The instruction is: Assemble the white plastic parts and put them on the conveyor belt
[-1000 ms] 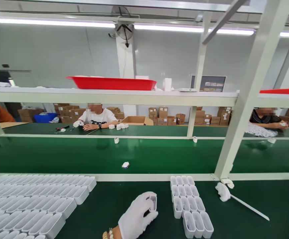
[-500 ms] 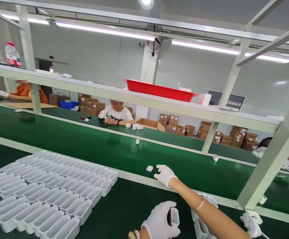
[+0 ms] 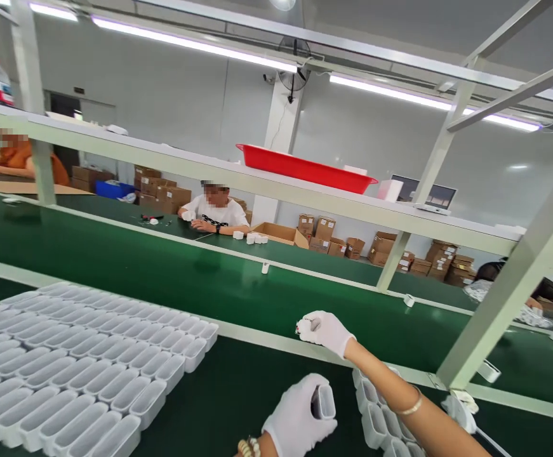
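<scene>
My gloved left hand (image 3: 295, 419) is closed around a white oval plastic housing (image 3: 326, 402), its open end facing up, just above the dark green bench. Farther out, over the near side of the green conveyor belt, my gloved right hand (image 3: 329, 332) pinches a small white part (image 3: 303, 326); my fingers cover most of it, with a bit of red at its edge. Rows of similar open white housings (image 3: 128, 397) stand on the bench to the left. Another group of housings (image 3: 375, 424) stands to the right, partly behind my right forearm.
A pale rail (image 3: 257, 337) runs between bench and belt. A slanted frame post (image 3: 490, 298) rises at the right. Overhead, a shelf bears a red tray (image 3: 305, 170). Small white pieces (image 3: 265, 268) lie on the belt. A co-worker (image 3: 216, 212) sits across it.
My right hand has closed on the small part that lay on the belt and lifted it. The left hand still holds its housing. The view has shifted slightly.
</scene>
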`<control>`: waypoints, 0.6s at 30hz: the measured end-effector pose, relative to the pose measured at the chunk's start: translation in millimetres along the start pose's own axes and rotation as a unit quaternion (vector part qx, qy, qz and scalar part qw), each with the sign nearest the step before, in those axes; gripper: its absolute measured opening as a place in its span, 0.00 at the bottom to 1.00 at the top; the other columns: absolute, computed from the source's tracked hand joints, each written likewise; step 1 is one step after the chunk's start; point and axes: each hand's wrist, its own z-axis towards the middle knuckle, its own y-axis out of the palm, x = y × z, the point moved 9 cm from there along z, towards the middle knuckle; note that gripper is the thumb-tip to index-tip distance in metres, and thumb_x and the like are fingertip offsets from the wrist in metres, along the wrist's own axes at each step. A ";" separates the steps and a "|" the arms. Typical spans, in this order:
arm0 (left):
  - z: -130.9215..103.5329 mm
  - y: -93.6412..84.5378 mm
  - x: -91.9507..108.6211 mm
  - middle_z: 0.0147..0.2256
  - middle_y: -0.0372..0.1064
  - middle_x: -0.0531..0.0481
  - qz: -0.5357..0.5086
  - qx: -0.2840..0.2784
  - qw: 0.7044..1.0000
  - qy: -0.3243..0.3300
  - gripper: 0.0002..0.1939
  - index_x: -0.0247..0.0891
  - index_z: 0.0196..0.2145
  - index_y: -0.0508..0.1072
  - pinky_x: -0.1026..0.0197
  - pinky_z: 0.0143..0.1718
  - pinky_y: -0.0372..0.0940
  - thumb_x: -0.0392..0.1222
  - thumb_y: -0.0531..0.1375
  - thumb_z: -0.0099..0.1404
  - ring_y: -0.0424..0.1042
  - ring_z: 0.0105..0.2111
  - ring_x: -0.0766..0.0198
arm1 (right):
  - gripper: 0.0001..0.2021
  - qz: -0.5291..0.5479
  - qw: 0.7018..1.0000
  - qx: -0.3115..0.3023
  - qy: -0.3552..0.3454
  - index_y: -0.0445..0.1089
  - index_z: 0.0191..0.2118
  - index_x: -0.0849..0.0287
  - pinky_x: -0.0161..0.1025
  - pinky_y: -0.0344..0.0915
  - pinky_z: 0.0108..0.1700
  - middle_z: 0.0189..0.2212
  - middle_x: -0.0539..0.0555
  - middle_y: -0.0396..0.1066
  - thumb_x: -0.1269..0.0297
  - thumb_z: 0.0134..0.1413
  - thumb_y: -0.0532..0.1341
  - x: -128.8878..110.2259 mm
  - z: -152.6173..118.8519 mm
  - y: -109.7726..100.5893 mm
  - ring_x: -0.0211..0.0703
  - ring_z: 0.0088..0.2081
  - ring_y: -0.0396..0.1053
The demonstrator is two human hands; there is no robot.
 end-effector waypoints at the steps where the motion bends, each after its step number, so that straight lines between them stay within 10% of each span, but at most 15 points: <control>1: -0.4 -0.8 1.1 0.47 0.75 0.49 0.003 0.012 1.000 0.012 0.25 0.45 0.51 0.73 0.50 0.50 0.67 0.41 0.67 0.54 0.73 0.47 0.52 | 0.23 0.019 1.000 -0.017 0.008 0.70 0.31 0.61 0.43 0.72 0.41 0.31 0.52 0.74 0.44 0.43 0.72 1.0 -19.2 -5.3 0.45 0.36 0.74; 5: -0.5 -1.6 8.8 0.45 0.75 0.46 0.029 0.056 0.994 0.086 0.19 0.42 0.47 0.75 0.51 0.48 0.69 0.38 0.65 0.56 0.74 0.44 0.52 | 0.24 -0.016 0.999 -0.020 0.037 0.73 0.39 0.58 0.46 0.69 0.44 0.35 0.53 0.74 0.48 0.38 0.73 -2.7 -96.8 -30.3 0.48 0.39 0.73; 8: -3.0 -1.0 15.8 0.45 0.75 0.44 0.033 0.073 0.985 0.155 0.16 0.41 0.46 0.76 0.50 0.49 0.70 0.37 0.64 0.58 0.75 0.44 0.51 | 0.13 -0.288 0.954 -0.015 0.081 0.77 0.36 0.52 0.48 0.62 0.44 0.37 0.51 0.73 0.55 0.45 0.71 -7.4 -134.1 -39.5 0.50 0.41 0.68; 18: -15.1 -11.2 15.9 0.47 0.77 0.45 0.044 0.139 0.961 0.233 0.17 0.44 0.47 0.77 0.48 0.51 0.74 0.39 0.67 0.59 0.77 0.47 0.51 | 0.14 -0.358 0.928 -0.019 0.102 0.76 0.45 0.43 0.45 0.55 0.41 0.40 0.47 0.74 0.53 0.51 0.68 -5.2 -148.5 -32.4 0.47 0.40 0.67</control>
